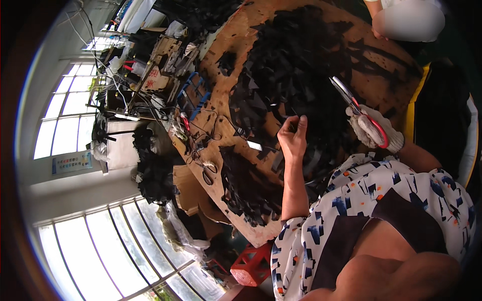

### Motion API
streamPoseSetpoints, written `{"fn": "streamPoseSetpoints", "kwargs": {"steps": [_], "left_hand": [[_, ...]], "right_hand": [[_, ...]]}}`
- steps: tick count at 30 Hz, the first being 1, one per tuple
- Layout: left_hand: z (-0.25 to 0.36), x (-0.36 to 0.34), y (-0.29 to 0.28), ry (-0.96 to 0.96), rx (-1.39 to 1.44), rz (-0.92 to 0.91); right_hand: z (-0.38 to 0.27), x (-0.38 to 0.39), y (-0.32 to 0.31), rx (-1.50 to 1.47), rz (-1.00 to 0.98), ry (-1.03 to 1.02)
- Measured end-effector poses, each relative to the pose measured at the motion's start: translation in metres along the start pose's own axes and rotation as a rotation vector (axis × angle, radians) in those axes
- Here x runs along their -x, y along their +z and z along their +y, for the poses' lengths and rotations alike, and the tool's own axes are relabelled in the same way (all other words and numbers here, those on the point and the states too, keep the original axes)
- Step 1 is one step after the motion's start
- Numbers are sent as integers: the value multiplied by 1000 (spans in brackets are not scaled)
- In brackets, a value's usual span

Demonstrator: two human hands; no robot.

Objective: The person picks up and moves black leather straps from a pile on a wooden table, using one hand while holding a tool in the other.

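My bare left hand (292, 133) is closed in a pinch on a small black piece, over a large pile of black cut scraps (288, 55). To its right, my right hand (374, 130), in a knitted white glove, grips long scissors (346, 93) with red handles, their blades pointing up and left above the pile. A second heap of black scraps (246, 185) lies left of my left forearm. A small white rectangular object (254, 145) lies just left of my left hand.
The wooden table (218, 93) carries cords, a blue plastic crate (198, 88) and tools. Cluttered shelves (150, 65) line the left, near windows. Another person (376, 27) is at the far top right. A red stool (248, 268) stands below. A yellow-edged black object (442, 105) is at right.
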State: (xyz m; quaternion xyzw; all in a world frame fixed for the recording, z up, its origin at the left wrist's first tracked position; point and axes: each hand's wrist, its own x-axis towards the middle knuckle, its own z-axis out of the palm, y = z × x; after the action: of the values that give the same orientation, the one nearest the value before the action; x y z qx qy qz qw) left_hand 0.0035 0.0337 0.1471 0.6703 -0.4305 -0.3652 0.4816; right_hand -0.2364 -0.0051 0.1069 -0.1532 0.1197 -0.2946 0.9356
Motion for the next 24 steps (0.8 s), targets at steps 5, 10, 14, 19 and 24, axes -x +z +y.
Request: {"fn": "streamPoseSetpoints", "kwargs": {"steps": [5, 10, 14, 19, 24], "left_hand": [[7, -2, 6, -157, 251, -238], [1, 6, 17, -184, 229, -260], [-7, 8, 24, -136, 241, -239], [-14, 9, 29, -116, 248, -252], [-17, 7, 29, -118, 216, -283]], "right_hand": [[4, 0, 4, 219, 95, 1], [9, 2, 22, 184, 266, 141], [17, 1, -5, -122, 246, 185], [19, 2, -4, 52, 106, 145], [21, 6, 10, 685, 152, 26]]}}
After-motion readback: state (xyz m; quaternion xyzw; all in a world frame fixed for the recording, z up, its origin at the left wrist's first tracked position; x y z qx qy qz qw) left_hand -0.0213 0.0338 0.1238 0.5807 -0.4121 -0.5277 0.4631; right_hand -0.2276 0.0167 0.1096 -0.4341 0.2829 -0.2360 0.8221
